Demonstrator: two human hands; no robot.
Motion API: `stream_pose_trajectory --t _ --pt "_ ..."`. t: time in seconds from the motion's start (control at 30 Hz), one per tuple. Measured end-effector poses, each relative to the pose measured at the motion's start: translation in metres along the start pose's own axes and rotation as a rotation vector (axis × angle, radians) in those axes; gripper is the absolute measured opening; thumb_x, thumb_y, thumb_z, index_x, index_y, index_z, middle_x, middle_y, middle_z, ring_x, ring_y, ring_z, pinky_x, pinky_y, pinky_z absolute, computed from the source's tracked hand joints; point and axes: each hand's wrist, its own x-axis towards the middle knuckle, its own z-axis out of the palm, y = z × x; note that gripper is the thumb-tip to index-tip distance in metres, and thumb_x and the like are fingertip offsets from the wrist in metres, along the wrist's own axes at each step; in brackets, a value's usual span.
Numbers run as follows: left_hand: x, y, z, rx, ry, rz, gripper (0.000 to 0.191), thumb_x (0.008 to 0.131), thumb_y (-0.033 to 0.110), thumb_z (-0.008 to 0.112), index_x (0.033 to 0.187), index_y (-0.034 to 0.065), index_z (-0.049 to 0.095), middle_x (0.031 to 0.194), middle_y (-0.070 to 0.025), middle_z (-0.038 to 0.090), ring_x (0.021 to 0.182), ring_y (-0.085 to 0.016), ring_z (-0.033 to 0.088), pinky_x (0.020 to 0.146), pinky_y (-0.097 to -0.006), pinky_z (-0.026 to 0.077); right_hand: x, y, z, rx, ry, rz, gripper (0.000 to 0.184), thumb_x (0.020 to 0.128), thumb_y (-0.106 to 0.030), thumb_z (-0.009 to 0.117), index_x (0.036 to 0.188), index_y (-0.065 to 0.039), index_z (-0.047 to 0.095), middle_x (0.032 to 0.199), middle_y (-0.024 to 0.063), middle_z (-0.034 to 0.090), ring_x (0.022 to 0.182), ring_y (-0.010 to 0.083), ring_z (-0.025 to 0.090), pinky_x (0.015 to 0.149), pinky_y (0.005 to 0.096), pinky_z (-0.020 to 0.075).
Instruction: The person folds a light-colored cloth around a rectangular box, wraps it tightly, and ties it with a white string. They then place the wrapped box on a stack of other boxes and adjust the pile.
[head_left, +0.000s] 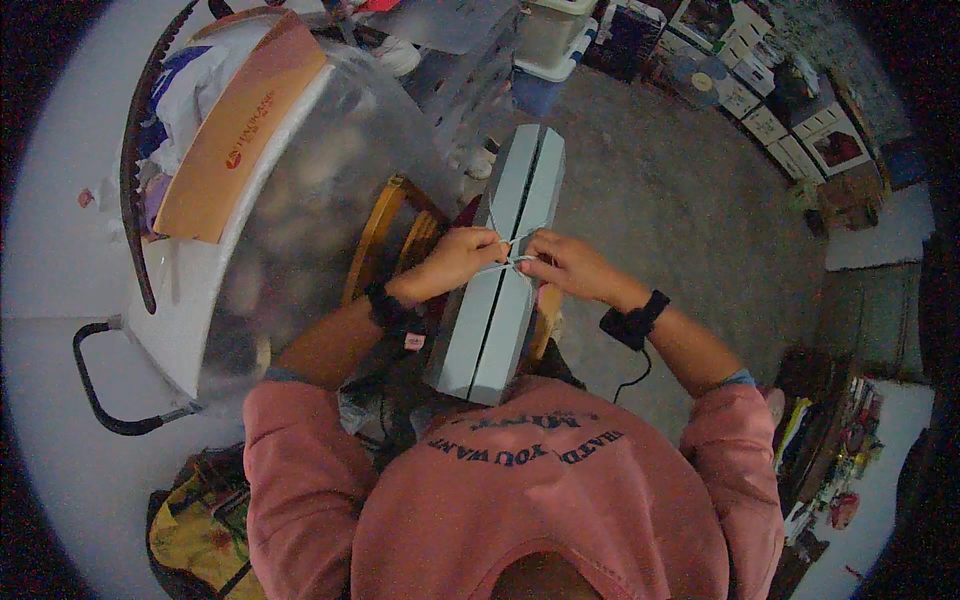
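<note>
Two long pale grey pieces with bevelled edges (491, 322) lie side by side before me, a narrow dark gap running between them. White string (513, 262) crosses over them near the middle, with a loop or knot at the gap. My left hand (469, 255) pinches the string on the left side of the gap. On the right side, my right hand (562, 262) grips the string between thumb and fingers. Both hands rest close together just above the grey pieces. Black bands are around both wrists.
A wooden chair (371, 240) stands beneath and left of the grey pieces. Farther left is an orange-brown cardboard box (244, 135) beside clear plastic sheeting (322, 172). Plastic tubs (551, 56) stand ahead; cartons (765, 124) line the upper right. A yellow bag (199, 532) lies lower left.
</note>
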Motion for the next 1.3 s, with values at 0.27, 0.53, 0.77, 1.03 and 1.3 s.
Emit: stream_pose_trajectory --t 0.27,0.53,0.77,1.03,1.3 --pt "-0.007 0.005 0.0 -0.084 -0.031 -0.078 0.026 0.097 0.027 0.056 0.093 0.0035 0.067 0.083 0.0001 0.062 0.08 -0.009 0.054 0.073 -0.0265 0.044 0.002 0.007 0.013 0.975 -0.07 0.656 0.019 0.094 -0.034 0.061 0.097 -0.015 0.063 0.075 -0.007 0.055 0.06 0.0024 0.046 0.052 0.0185 0.0365" --pt "-0.009 0.011 0.002 -0.186 -0.063 -0.044 0.028 0.096 0.028 0.055 0.09 0.0022 0.065 0.08 0.0011 0.059 0.077 -0.007 0.051 0.07 -0.0251 0.043 0.015 -0.006 0.004 0.579 -0.069 0.509 0.02 0.091 -0.029 0.061 0.085 -0.01 0.064 0.073 -0.0004 0.058 0.062 0.0108 0.052 0.054 0.0278 0.0415" --pt "-0.017 0.002 0.001 -0.099 -0.024 0.012 0.024 0.096 0.025 0.056 0.092 0.003 0.065 0.084 -0.0015 0.06 0.083 -0.009 0.055 0.077 -0.027 0.045 0.014 0.004 0.004 0.068 -0.046 0.172 0.023 0.087 -0.027 0.059 0.08 -0.006 0.061 0.077 0.0102 0.058 0.071 0.0294 0.058 0.066 0.0421 0.0474" --pt "-0.023 0.006 0.006 -0.303 0.027 -0.138 0.027 0.097 0.028 0.054 0.094 0.0046 0.067 0.09 -0.0001 0.064 0.086 -0.009 0.056 0.079 -0.0257 0.044 -0.002 0.002 0.011 0.238 0.028 0.252 0.02 0.091 -0.022 0.061 0.082 -0.004 0.057 0.086 0.006 0.052 0.076 0.0183 0.053 0.068 0.0342 0.0443" --pt "-0.019 0.008 0.008 -0.218 0.011 -0.12 0.025 0.097 0.027 0.056 0.1 0.0049 0.066 0.089 0.0019 0.061 0.083 -0.007 0.053 0.076 -0.0247 0.043 0.009 -0.013 0.003 0.378 0.088 0.247 0.029 0.085 -0.02 0.071 0.107 -0.004 0.06 0.106 0.0102 0.052 0.096 0.0229 0.054 0.08 0.034 0.0468"
